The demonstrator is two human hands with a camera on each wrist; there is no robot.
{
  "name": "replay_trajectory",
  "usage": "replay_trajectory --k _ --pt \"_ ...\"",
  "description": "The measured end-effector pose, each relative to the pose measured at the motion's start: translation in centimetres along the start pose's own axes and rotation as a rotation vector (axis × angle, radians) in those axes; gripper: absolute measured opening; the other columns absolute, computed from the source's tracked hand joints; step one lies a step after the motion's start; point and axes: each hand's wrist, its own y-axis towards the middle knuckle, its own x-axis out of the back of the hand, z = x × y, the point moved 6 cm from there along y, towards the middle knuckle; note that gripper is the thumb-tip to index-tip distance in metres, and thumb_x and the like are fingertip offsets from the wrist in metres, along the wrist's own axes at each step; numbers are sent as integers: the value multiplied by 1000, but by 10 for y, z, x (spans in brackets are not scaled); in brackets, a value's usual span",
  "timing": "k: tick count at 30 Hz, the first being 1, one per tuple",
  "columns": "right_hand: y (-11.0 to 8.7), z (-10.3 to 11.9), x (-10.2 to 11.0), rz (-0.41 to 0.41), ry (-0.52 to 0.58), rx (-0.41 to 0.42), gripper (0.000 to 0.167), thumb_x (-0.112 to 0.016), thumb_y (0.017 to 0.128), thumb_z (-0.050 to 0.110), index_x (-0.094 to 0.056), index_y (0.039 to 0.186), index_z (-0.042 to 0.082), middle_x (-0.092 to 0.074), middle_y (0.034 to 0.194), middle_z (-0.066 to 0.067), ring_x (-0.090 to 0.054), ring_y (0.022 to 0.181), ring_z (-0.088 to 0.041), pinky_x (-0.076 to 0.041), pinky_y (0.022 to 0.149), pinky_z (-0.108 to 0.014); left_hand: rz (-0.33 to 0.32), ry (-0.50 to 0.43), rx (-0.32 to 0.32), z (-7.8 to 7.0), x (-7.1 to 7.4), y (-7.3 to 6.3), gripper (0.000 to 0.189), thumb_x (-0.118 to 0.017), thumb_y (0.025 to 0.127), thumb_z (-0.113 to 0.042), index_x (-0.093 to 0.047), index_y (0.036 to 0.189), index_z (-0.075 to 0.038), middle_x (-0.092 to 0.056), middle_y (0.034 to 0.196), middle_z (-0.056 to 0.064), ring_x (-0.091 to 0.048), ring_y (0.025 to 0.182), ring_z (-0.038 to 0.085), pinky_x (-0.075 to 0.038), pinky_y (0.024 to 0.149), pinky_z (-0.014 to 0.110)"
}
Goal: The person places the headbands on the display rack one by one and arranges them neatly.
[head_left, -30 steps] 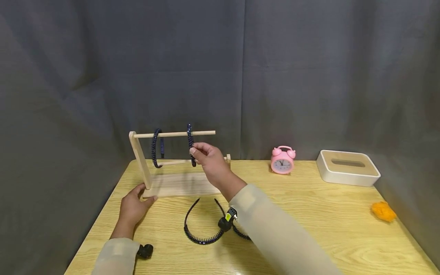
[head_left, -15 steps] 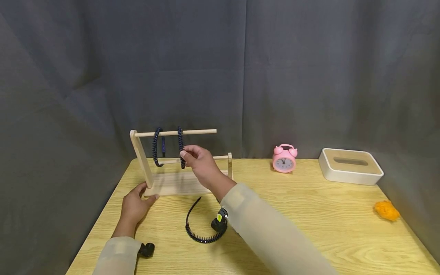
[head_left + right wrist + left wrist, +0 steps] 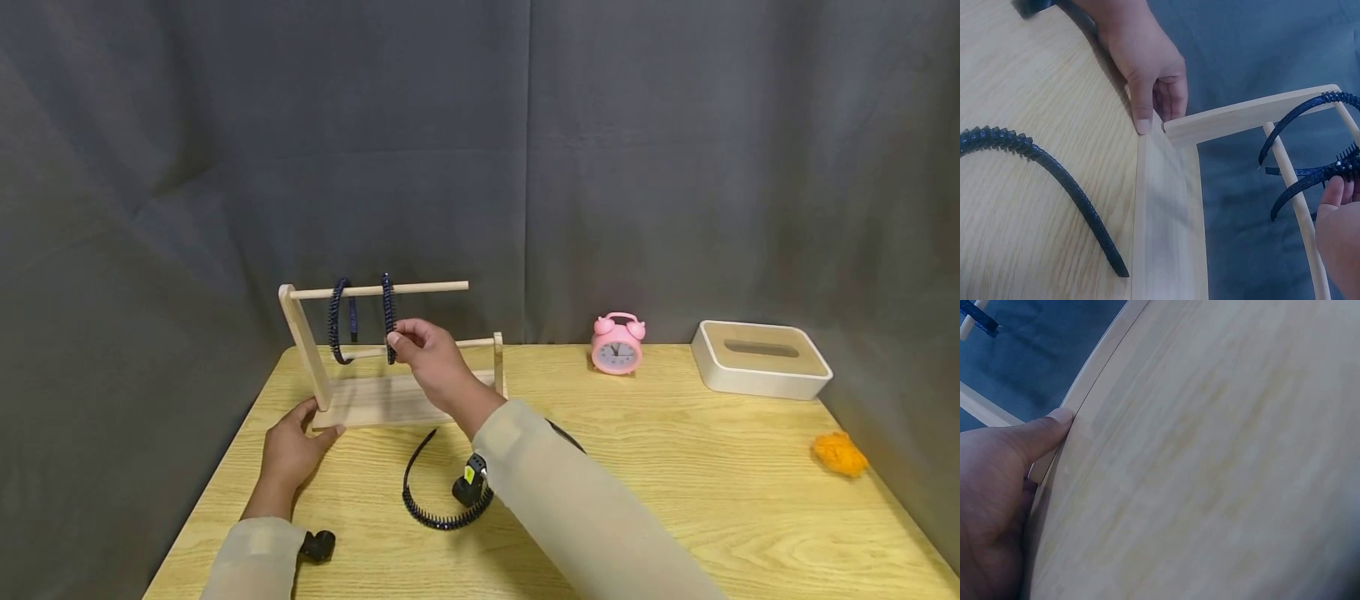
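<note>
A wooden rack (image 3: 390,398) with two rods stands on the table. My left hand (image 3: 287,450) grips the left front corner of its base, thumb along the front edge. My right hand (image 3: 441,371) pinches a dark, toothed headband (image 3: 387,302) that hangs over the upper rod. In the right wrist view, the thumb and fingers hold this headband (image 3: 1294,190) near its toothed part. To its left on the same rod hangs a second dark headband (image 3: 334,325), close to the rack's upright.
A toothed headband (image 3: 444,523) lies on the table before the rack, partly behind the right wrist camera. Another headband (image 3: 564,434) shows past the right sleeve. A pink alarm clock (image 3: 617,347), a white tissue box (image 3: 761,383) and an orange fluffy thing (image 3: 840,454) stand to the right.
My right hand has moved left, bringing the pinched headband along the upper rod towards the hanging one. The left hand has stayed at the base corner.
</note>
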Motion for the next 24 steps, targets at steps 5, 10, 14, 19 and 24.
replay_trajectory --k 5,10,14,19,24 --pt "1 2 -1 2 -28 -1 27 -66 112 21 -71 133 4 -70 113 -4 -65 98 -14 -60 101 -36 8 -7 9 1 0 0 79 -80 102 -37 -44 169 -12 -41 171 24 -38 160 47 -30 128 73" --pt "3 4 -2 -6 -38 0 27 -66 112 21 -71 133 5 -68 111 -3 -65 99 -15 -59 100 -36 7 -6 13 2 0 0 78 -80 102 -36 -45 168 -12 -42 171 24 -38 160 48 -30 128 73" --pt "4 1 -3 -7 -42 -11 27 -66 112 21 -71 133 5 -67 108 -2 -64 99 -16 -58 99 -36 3 -12 12 3 -1 0 76 -79 103 -35 -46 167 -12 -42 171 24 -38 160 47 -31 128 73" --pt "6 0 -4 -1 -43 -13 27 -66 112 21 -71 133 5 -67 109 -3 -65 99 -16 -59 100 -37 2 -12 15 4 -2 2 77 -80 103 -36 -46 167 -13 -41 172 23 -38 160 47 -31 128 72" --pt "9 2 -7 2 -35 -11 28 -66 112 21 -70 134 5 -68 112 -4 -66 98 -15 -61 101 -37 1 -11 16 4 -2 3 77 -80 103 -36 -46 167 -14 -42 171 23 -39 160 46 -31 128 72"
